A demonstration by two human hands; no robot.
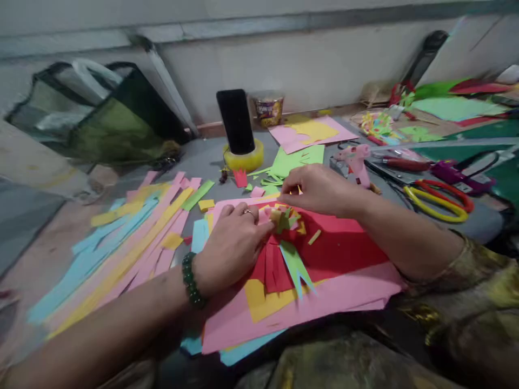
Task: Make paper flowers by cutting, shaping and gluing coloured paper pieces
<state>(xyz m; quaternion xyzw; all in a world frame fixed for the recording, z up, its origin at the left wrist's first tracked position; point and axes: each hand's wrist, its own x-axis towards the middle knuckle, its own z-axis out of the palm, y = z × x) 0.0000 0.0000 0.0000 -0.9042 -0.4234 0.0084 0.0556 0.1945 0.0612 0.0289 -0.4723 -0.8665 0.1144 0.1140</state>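
On red paper [344, 237]: 2 hands [260, 216], 1 paper flower [284, 221].

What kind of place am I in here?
Probably a paper-craft workspace: long pastel paper strips lie beside stacked coloured sheets, with yellow-handled scissors and a pink glue gun nearby.

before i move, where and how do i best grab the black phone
Take the phone by the side edges of its upper half, probably best from the front: it stands upright, its lower end at the yellow tape roll, its top free.
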